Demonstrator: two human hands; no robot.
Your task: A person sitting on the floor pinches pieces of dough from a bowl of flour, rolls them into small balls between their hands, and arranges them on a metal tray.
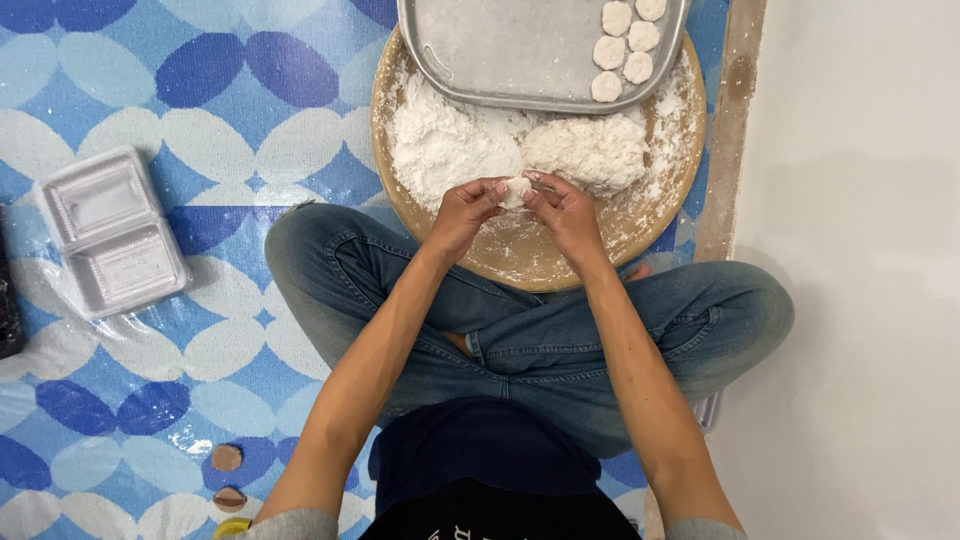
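Small dough piece (516, 190): pinched between left hand (465, 212) and right hand (565, 212), both grips closed on it, equally near; just before dough mound (588, 152), above round wooden board (520, 255).

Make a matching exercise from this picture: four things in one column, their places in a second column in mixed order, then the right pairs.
Things:
1. small dough piece
2. metal tray
3. clear plastic container
4. round wooden board

Places:
A. on the patterned mat, off to the left
B. between the left hand and right hand
C. in front of the crossed legs, under the flour
D. at the board's far edge, holding five dough rounds

Pairs: 1-B, 2-D, 3-A, 4-C
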